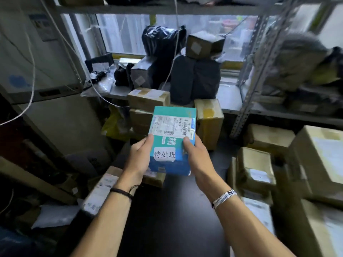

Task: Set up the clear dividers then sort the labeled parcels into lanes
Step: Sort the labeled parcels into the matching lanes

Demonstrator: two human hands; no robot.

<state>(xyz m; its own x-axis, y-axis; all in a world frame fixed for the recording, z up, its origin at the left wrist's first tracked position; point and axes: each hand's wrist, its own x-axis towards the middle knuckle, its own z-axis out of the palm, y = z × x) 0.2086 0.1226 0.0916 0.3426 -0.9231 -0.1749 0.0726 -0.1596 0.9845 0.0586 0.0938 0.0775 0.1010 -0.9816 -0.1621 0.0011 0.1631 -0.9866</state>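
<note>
Gripping the teal parcel (172,140) from both sides, the left hand (138,156) and right hand (195,153) held it in mid-air, thumbs pressed on its labelled face, above the dark floor (176,210) and before stacked cardboard boxes (208,121).

Dim room, daylight from the far window (130,34); edges blurred and bowed, near floor in shadow.

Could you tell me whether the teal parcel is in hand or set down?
In hand: the left hand and right hand grip the teal parcel by its sides.
</note>
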